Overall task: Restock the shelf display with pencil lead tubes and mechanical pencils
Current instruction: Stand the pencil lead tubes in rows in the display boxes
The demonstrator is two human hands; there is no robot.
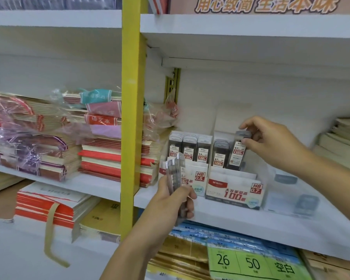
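Two white display boxes stand on the middle shelf: the HB 0.5 box (198, 178) with three rows of lead tubes (189, 147), and the HB 0.7 box (234, 190). My right hand (271, 142) pinches the grey cap of a 0.7 lead tube (238, 152) standing in the right slot of the HB 0.7 box, beside another row of tubes (219, 152). My left hand (174, 201) grips a bundle of several lead tubes (175, 172) upright in front of the HB 0.5 box. No mechanical pencils are visible.
A clear plastic box (289, 190) lies right of the displays on the white shelf (251, 225). Wrapped notebook stacks (109, 156) fill the left bay beyond a yellow post (131, 118). Paper packs (251, 261) sit below; more books (343, 138) at right.
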